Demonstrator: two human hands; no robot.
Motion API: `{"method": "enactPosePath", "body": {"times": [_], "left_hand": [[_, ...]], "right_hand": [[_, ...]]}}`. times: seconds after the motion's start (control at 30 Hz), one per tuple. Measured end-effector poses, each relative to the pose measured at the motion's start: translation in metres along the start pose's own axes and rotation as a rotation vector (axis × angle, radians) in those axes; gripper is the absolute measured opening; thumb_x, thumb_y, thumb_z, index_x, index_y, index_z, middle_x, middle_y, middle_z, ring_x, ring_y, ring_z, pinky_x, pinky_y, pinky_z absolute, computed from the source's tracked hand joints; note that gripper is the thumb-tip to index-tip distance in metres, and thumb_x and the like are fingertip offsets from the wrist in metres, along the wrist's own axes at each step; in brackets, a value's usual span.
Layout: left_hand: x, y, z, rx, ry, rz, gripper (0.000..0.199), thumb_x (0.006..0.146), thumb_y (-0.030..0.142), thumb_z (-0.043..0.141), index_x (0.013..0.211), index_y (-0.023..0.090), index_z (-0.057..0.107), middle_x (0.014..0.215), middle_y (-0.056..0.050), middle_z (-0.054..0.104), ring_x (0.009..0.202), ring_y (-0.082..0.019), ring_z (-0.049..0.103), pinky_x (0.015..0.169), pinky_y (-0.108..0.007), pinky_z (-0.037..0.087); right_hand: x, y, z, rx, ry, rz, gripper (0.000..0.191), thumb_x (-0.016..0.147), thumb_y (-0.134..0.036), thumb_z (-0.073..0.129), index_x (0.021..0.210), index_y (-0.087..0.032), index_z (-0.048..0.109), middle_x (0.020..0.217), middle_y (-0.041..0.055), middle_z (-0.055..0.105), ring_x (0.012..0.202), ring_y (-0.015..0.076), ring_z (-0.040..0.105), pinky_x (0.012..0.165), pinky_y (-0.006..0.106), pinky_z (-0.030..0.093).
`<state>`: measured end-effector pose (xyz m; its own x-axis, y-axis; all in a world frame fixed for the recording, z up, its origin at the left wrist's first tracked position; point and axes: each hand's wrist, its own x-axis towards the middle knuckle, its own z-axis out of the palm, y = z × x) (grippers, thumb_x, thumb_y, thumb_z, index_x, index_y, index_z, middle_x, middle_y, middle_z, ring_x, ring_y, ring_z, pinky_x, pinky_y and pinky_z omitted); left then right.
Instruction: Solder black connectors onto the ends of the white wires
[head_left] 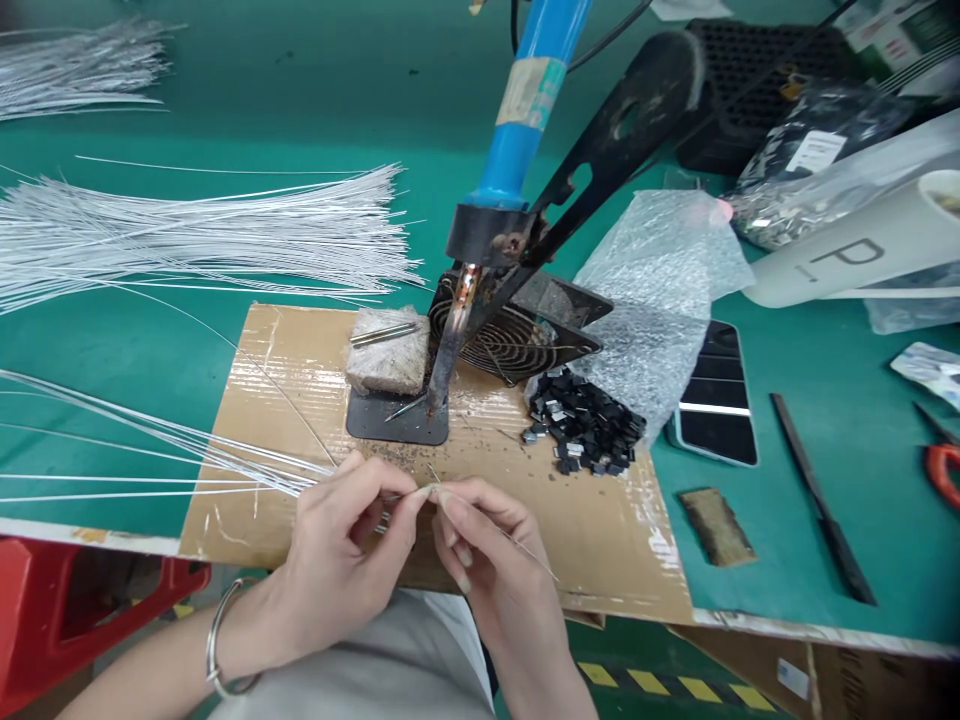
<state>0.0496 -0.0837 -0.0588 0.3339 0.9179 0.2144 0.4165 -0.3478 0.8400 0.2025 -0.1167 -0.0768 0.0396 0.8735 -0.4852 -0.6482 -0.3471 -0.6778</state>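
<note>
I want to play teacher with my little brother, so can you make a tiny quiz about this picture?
1. What colour is the soldering iron's handle?
A) red
B) blue
C) yellow
2. True or false: the left hand and the right hand are stretched far apart.
3. Fill in the blank: the metal bangle is on the person's ____ wrist.

Key: 1. B; 2. false, their fingertips meet; 3. left

This looks like a workshop: a blue-handled soldering iron (517, 110) is clamped over a green work surface (285, 130), beside a black fan with a wire guard (502, 335) and bundles of thin white wires (225, 235).
</note>
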Motion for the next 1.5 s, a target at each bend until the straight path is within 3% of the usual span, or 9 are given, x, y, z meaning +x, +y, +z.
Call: {"method": "enactPosePath", "body": {"times": [0.27,0.37,0.43,0.57,0.63,0.83,1.17,1.3,1.5], "left_hand": [[-0.003,-0.001,0.004,-0.039,0.026,-0.069,0.018,0.098,0.008,0.064,0.087,0.022,0.064,0.069,0.005,0.06,0.054,-0.009,0.047,0.048,-0.021,0.037],[0.001,-0.002,0.003,-0.107,0.009,-0.134,0.017,0.1,0.011,0.063,0.087,0.022,0.065,0.067,0.004,0.061,0.053,-0.009,0.049,0.047,-0.02,0.038],[0.003,-0.002,0.002,-0.169,0.003,-0.202,0.016,0.101,0.015,0.062,0.086,0.021,0.066,0.065,0.004,0.059,0.051,-0.009,0.048,0.046,-0.021,0.037],[0.008,0.0,-0.003,-0.258,0.006,-0.296,0.014,0.099,0.02,0.064,0.086,0.02,0.067,0.062,0.004,0.059,0.049,-0.01,0.046,0.043,-0.021,0.034],[0.009,0.0,-0.004,-0.271,0.006,-0.318,0.011,0.098,0.021,0.065,0.088,0.02,0.07,0.065,0.002,0.063,0.05,-0.01,0.049,0.043,-0.021,0.035],[0.009,0.0,-0.003,-0.248,0.026,-0.318,0.011,0.095,0.019,0.067,0.086,0.019,0.074,0.069,-0.002,0.071,0.052,-0.012,0.055,0.045,-0.023,0.041],[0.015,0.004,-0.008,-0.203,0.025,-0.381,0.015,0.092,0.022,0.065,0.081,0.019,0.074,0.064,-0.001,0.07,0.05,-0.012,0.052,0.045,-0.023,0.041],[0.014,0.004,-0.009,-0.164,0.0,-0.395,0.019,0.093,0.024,0.064,0.076,0.019,0.071,0.06,0.001,0.064,0.049,-0.012,0.05,0.045,-0.024,0.038],[0.013,0.004,-0.013,-0.187,-0.029,-0.416,0.018,0.094,0.024,0.064,0.078,0.019,0.07,0.064,0.0,0.068,0.054,-0.012,0.052,0.051,-0.024,0.04]], "right_hand": [[-0.001,0.009,0.004,0.008,0.041,-0.039,0.02,0.077,-0.041,0.093,0.075,-0.023,0.086,0.052,-0.0037,0.053,0.043,0.0056,0.038,0.037,0.017,0.032],[-0.002,0.009,-0.003,-0.062,0.017,-0.07,0.026,0.083,-0.049,0.088,0.084,-0.023,0.088,0.06,0.0006,0.064,0.045,0.0084,0.046,0.036,0.019,0.037],[-0.001,0.004,-0.014,-0.208,0.079,-0.195,0.03,0.09,-0.052,0.081,0.093,-0.023,0.089,0.071,0.0045,0.072,0.05,0.0119,0.056,0.041,0.023,0.045],[0.009,-0.018,-0.047,-0.749,0.477,-0.636,0.018,0.091,-0.039,0.083,0.099,-0.023,0.087,0.086,0.0049,0.077,0.063,0.0147,0.063,0.057,0.028,0.055],[0.019,-0.029,-0.062,-1.045,0.589,-0.729,0.019,0.092,-0.039,0.08,0.095,-0.021,0.085,0.083,0.0052,0.075,0.067,0.017,0.065,0.062,0.03,0.056],[0.036,-0.036,-0.074,-1.469,0.586,-0.859,0.023,0.094,-0.039,0.074,0.089,-0.017,0.08,0.073,0.0046,0.072,0.061,0.0171,0.063,0.061,0.031,0.053],[0.026,-0.04,-0.077,-1.549,0.496,-0.997,0.018,0.1,-0.027,0.069,0.09,-0.017,0.081,0.08,0.0031,0.077,0.058,0.0126,0.069,0.059,0.025,0.055],[0.018,-0.035,-0.078,-1.384,0.563,-0.871,0.014,0.097,-0.03,0.074,0.1,-0.022,0.085,0.082,0.002,0.08,0.065,0.0154,0.072,0.067,0.028,0.058],[0.014,-0.025,-0.074,-1.064,0.487,-0.695,0.012,0.091,-0.035,0.08,0.094,-0.025,0.087,0.087,0.0027,0.083,0.067,0.0167,0.075,0.067,0.028,0.062]]}}
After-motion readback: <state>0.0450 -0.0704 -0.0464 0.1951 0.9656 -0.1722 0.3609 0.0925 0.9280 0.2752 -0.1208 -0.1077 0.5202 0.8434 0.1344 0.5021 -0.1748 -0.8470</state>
